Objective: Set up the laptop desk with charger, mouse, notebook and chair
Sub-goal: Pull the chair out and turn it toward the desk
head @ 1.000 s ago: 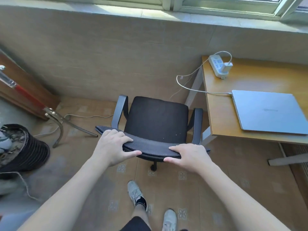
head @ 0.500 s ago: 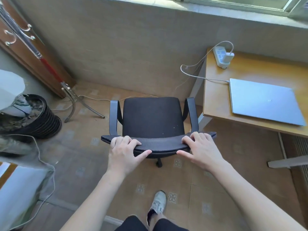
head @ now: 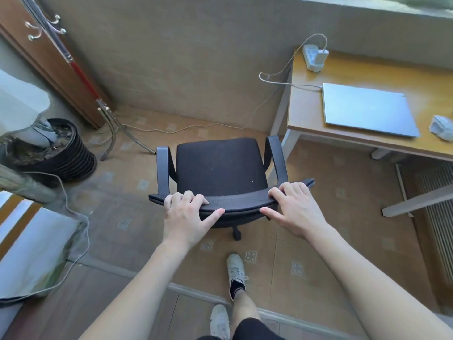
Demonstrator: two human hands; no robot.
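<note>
Left hand (head: 187,217) and right hand (head: 295,208) curl their fingers (head: 188,196) over the black mesh-backed swivel chair (head: 220,165)'s curved top edge, beside the wooden worktop (head: 311,114).

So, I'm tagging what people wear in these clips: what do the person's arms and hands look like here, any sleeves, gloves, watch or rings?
Both forearms are bare to the frame edge, with no sleeves in view. The left hand and right hand wear no gloves, and no watch, bracelet or ring shows on the visible sides. Fingernails look short and unpainted.
</note>
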